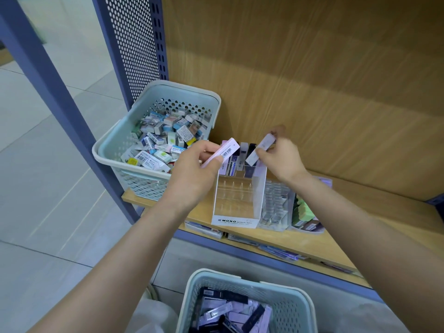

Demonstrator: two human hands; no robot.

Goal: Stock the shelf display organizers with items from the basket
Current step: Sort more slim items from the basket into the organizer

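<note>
A clear tiered display organizer (pixel 236 200) with a white MONO label stands on the wooden shelf (pixel 360 212); several slim lead cases fill its back row. My left hand (pixel 197 169) pinches a pink lead case (pixel 225 151) just left of that back row. My right hand (pixel 281 157) pinches a pale lilac lead case (pixel 260 150), tilted, above the organizer's back right slots. A light blue basket (pixel 300 306) near my lap holds several purple, black and clear lead cases.
A second light blue basket (pixel 115 150) full of small boxed erasers sits on the shelf's left end against the perforated blue upright (pixel 134 44). To the organizer's right stand a clear organizer (pixel 276 207) with cases and another (pixel 305 212) with green items. Packets lie under the shelf edge.
</note>
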